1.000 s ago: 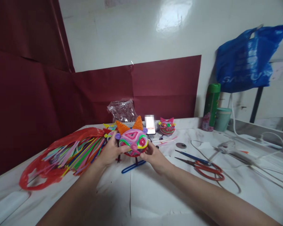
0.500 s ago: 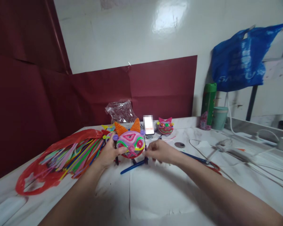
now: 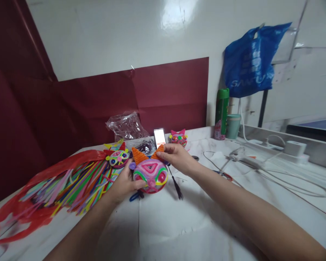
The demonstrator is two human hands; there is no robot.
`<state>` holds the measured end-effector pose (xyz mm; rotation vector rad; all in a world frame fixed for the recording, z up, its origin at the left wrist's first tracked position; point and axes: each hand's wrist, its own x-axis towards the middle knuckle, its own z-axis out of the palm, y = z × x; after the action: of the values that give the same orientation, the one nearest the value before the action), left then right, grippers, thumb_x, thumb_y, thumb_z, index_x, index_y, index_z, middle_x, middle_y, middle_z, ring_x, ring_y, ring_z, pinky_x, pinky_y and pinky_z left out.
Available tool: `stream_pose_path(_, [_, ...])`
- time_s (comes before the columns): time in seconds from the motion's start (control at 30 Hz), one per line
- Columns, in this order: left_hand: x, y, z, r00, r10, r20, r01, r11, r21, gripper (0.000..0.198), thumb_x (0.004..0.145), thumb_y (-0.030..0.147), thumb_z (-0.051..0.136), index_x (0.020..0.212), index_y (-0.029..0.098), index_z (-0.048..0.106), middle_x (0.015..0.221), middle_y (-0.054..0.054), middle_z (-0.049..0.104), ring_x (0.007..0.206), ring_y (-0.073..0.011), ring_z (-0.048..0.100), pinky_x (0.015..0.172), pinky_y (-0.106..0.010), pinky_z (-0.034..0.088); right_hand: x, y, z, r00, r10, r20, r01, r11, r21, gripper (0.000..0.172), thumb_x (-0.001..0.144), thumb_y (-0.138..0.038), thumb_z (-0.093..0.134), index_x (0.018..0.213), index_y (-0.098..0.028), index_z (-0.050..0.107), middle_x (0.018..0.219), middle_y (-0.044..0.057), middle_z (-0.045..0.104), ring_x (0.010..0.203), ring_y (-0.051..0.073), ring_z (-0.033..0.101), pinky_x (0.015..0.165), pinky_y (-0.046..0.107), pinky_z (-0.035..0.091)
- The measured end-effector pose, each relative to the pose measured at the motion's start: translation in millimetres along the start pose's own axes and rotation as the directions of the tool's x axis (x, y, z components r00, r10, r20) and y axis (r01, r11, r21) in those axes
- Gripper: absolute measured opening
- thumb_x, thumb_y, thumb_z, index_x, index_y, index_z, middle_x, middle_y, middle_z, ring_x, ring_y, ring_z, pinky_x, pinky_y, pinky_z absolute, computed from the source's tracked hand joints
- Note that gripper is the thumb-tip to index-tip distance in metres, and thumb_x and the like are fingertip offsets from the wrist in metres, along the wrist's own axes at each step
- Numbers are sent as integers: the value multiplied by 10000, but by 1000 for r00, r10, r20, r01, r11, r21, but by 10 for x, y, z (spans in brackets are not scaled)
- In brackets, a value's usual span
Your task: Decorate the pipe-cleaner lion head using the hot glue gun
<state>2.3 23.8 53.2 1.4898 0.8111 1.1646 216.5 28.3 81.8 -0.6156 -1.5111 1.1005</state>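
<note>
A round animal-face ornament (image 3: 151, 173), pink and purple with orange ears and red eyes, is held in front of me just above the table. My left hand (image 3: 127, 183) grips its left side, thumb across the front. With thumb and fingers, my right hand (image 3: 176, 156) pinches its right orange ear (image 3: 158, 151). A black tassel (image 3: 177, 187) hangs at its right side. Below its left side lies a blue piece (image 3: 136, 196), partly hidden. Behind my left hand sits a similar face with red ears (image 3: 118, 158).
Colourful pipe cleaners (image 3: 78, 185) lie on a red plastic bag (image 3: 19, 224) at left. At the back stand a phone (image 3: 159, 138), clear plastic wrap (image 3: 127, 127) and a pink-eared face (image 3: 178, 137). Cables (image 3: 282, 177), a green can (image 3: 222, 112) and a cup (image 3: 233, 127) are at right.
My right hand has moved from the ornament's lower right side up to its right ear. The ornament is slightly lower in view, and the camera has turned a little right.
</note>
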Motion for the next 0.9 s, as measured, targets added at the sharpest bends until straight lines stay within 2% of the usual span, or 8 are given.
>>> stream_pose_path(0.23, [13, -51, -11, 997, 67, 33, -64, 994, -90, 813, 565, 222, 845, 1302, 259, 505, 1293, -97, 635, 1166, -319, 607, 933, -389, 519, 1, 11, 34, 997, 59, -58, -53, 994, 93, 325, 617, -454, 822, 718, -183, 674, 680, -33, 678, 628, 123, 584, 645, 272, 456])
stream_pose_path(0.4, [12, 10, -3, 997, 60, 49, -59, 998, -23, 860, 508, 258, 896, 1281, 254, 517, 1265, -93, 647, 1159, -308, 605, 949, -362, 499, 28, 60, 44, 988, 85, -131, -74, 993, 87, 364, 552, -473, 836, 611, -175, 635, 598, -52, 628, 559, 97, 519, 584, 253, 412])
stream_pose_path(0.5, [35, -1, -25, 996, 82, 32, -81, 996, -26, 703, 612, 381, 848, 1234, 238, 550, 1198, -92, 669, 1084, -280, 636, 909, -353, 503, 25, 91, 75, 978, 97, -187, -80, 992, 95, 365, 552, -468, 831, 599, -189, 600, 572, -64, 604, 537, 96, 501, 552, 248, 394])
stream_pose_path(0.6, [70, -28, -77, 983, 131, -125, -130, 991, 21, 443, 739, 449, 742, 1091, 213, 615, 1017, -49, 694, 919, -209, 655, 820, -305, 500, 16, 139, 106, 971, 130, -199, -115, 990, 84, 371, 568, -463, 817, 581, -200, 556, 528, -76, 554, 491, 90, 462, 503, 241, 360])
stream_pose_path(0.67, [79, -11, -106, 966, 165, -201, -152, 985, 77, 343, 739, 445, 737, 948, 193, 636, 853, -7, 670, 781, -165, 626, 741, -270, 480, 14, 177, 118, 970, 144, -194, -131, 989, 75, 363, 574, -455, 810, 578, -205, 546, 526, -73, 550, 485, 93, 459, 497, 246, 359])
stream_pose_path(0.8, [57, 105, -111, 958, 198, -205, -158, 968, 195, 247, 703, 371, 748, 682, 176, 598, 632, 46, 560, 597, -110, 504, 613, -230, 406, 20, 226, 117, 973, 147, -177, -140, 989, 54, 325, 583, -431, 801, 581, -207, 565, 545, -63, 566, 515, 107, 478, 536, 263, 377])
stream_pose_path(0.9, [62, 140, -105, 942, 222, -250, -159, 956, 247, 242, 676, 359, 745, 636, 175, 593, 609, 44, 540, 594, -114, 482, 603, -234, 390, 26, 216, 100, 980, 145, -137, -141, 989, 39, 315, 589, -428, 796, 564, -197, 583, 547, -56, 567, 534, 107, 476, 562, 265, 370])
